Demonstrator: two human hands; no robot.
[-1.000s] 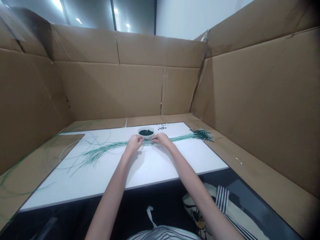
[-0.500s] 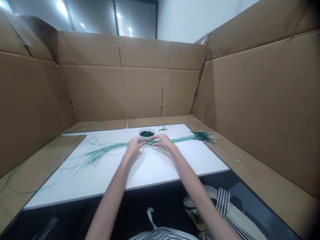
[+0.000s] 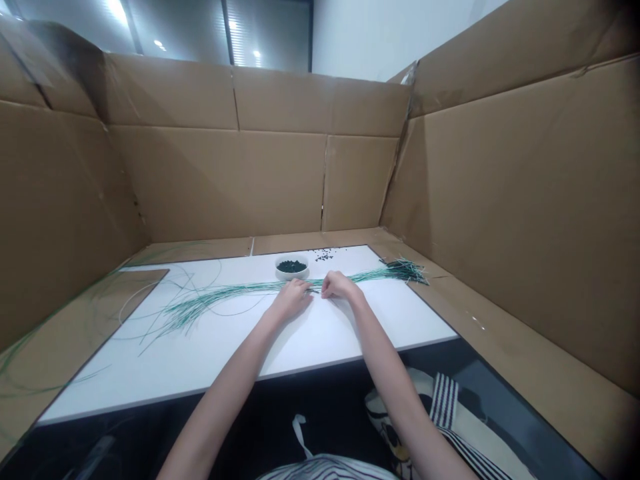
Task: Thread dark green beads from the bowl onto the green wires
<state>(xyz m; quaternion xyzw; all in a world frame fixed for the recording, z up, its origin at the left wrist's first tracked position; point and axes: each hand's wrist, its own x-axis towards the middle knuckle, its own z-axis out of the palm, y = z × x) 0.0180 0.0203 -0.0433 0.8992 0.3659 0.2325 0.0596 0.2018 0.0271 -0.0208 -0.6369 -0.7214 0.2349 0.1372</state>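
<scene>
A long bundle of thin green strands point(image 3: 235, 291), like wire or cord, lies across the white board point(image 3: 210, 353). My left hand point(image 3: 293, 299) is at the near side of the bundle's middle, fingers closed around a thin strand; its grip is partly hidden. From that hand's fingertips a short dark tip point(image 3: 313, 291) sticks out to the right. Just right of it, my right hand point(image 3: 339, 285) is closed in a pinch; what it holds, if anything, is too small to tell. Directly behind my left hand stands a white bowl point(image 3: 293, 275) of small dark green pieces point(image 3: 292, 266).
Small black bits point(image 3: 324, 255) lie scattered right of the bowl. The bundle's dense dark end point(image 3: 407, 270) reaches the board's right edge. Loose strands point(image 3: 45, 327) trail over the left side. Cardboard walls point(image 3: 215, 180) surround the board. A patterned cloth bag point(image 3: 425, 387) is at lower right.
My left hand has shifted right along the bundle to below the bowl. My right hand has moved slightly right, away from the bowl's edge. The view has tilted a little.
</scene>
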